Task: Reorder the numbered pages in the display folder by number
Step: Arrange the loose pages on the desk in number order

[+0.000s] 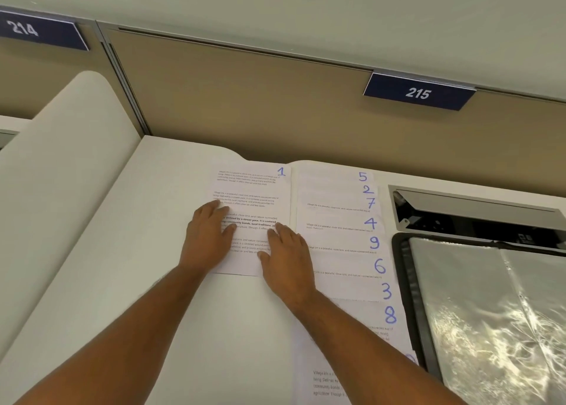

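Page 1 (254, 187) lies flat on the white desk (153, 251), printed side up, a blue "1" at its top right corner. My left hand (208, 239) rests on its left part with straight fingers. My right hand (288, 260) presses flat on its lower right edge. To the right, a fanned column of pages (343, 245) shows blue numbers 5, 2, 7, 4, 9, 6, 3, 8 from top to bottom. The display folder (477, 313) lies open at the far right, its shiny clear sleeves showing inside a black cover.
A tan partition (245, 98) with number plates 214 and 215 closes off the back of the desk. A curved white divider (70, 159) rises on the left. A metal cable hatch (471, 208) stands open behind the folder.
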Available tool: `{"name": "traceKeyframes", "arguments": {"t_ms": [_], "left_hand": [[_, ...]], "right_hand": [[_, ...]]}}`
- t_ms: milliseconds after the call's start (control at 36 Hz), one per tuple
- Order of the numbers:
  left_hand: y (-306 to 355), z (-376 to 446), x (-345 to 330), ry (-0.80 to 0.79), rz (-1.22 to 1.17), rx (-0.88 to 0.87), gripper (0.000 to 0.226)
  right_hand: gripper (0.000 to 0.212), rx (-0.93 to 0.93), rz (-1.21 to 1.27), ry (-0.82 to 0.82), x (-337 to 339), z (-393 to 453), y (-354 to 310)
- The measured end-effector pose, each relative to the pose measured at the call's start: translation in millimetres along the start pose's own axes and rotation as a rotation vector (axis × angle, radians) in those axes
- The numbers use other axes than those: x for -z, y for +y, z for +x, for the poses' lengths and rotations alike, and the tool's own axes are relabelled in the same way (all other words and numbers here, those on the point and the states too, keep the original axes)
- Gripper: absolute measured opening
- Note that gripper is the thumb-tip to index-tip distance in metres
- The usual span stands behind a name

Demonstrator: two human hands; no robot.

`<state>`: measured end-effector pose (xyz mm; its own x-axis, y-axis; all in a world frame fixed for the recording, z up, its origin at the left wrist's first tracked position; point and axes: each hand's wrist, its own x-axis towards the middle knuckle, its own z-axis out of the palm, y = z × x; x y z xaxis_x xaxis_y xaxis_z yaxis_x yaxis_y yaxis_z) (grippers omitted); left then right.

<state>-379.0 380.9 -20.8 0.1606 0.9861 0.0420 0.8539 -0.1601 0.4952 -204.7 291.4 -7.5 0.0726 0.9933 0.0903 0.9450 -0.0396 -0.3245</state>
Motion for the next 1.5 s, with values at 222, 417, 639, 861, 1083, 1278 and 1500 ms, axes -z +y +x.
{"name": "traceKeyframes", "arguments": {"t_ms": [222, 417, 639, 861, 1083, 1278, 1500], "left_hand": [[8, 17, -1, -0.061, 0.003, 0.005, 0.053], [13, 26, -2, -0.078, 0.011, -0.01, 0.053], [16, 26, -2, -0.058, 0.015, -0.015, 0.052], [39, 33, -2, 0.005, 0.013, -0.05, 0.043], [93, 62, -14, -0.042, -0.026, -0.196, 0.037], [140, 103, -32, -0.217, 0.005, -0.242, 0.037], [173, 141, -50, -0.239, 0.175, -0.312, 0.043]], "right_hand": [[0.059, 0.002, 0.012, -0.1, 9, 9, 7], [0.063, -0.02, 0.003, -0.14, 11, 15, 12], [0.063, -0.014, -0.007, -0.149, 10, 16, 15], [0.048, -0.024, 0.069, 0.008, 25, 24, 30], [0.035, -0.255, 0.027, 0.05, 72, 68, 118], [0.029, -0.233, -0.241, 0.022, 97, 102, 192], [0.032, -0.247, -0.189, -0.017, 104, 125, 229]]}}
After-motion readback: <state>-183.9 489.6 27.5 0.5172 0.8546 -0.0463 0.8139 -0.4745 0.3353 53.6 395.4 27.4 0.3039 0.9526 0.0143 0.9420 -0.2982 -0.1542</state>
